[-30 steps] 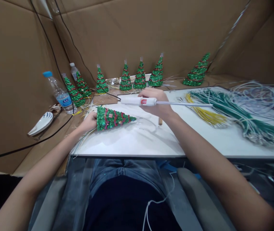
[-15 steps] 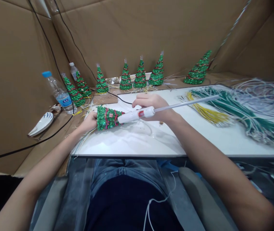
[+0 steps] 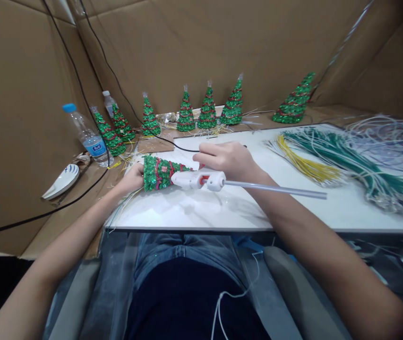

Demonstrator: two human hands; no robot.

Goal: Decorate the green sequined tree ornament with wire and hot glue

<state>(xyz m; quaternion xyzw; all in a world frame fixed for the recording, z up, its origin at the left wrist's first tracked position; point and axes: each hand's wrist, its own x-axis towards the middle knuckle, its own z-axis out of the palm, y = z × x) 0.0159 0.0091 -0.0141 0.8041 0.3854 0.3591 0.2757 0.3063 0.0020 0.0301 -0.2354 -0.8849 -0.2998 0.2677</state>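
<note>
Christmas tree: the green tinsel tree (image 3: 155,174) is on its side above the near left part of the white board (image 3: 173,212), base to the left; its tip is hidden behind the glue gun. Whether it touches the board, I cannot tell.
Left hand: the left hand (image 3: 132,179) has its fingers clamped on the tree's base.
Right hand: the right hand (image 3: 226,158) has its fingers curled around the white glue gun (image 3: 190,180), whose handle they mostly cover.
Glue stick: the clear stick (image 3: 275,188) sticks out of the gun's rear, slanting slightly down to the right.
Change: 1.0 s ago the gun was above and right of the tree; now its front overlaps the tree in view. That seems to put glue within reach of the tinsel, though contact cannot be confirmed.
Back row: 7 more trees are along the back, the rightmost (image 3: 294,101) leaning right.
Wires: a yellow bundle (image 3: 305,165) and a green bundle (image 3: 350,165) lie on the right of the board.
Left side: a blue-capped bottle (image 3: 95,146) is beside 2 of the trees, near a striped dish (image 3: 63,182).
</note>
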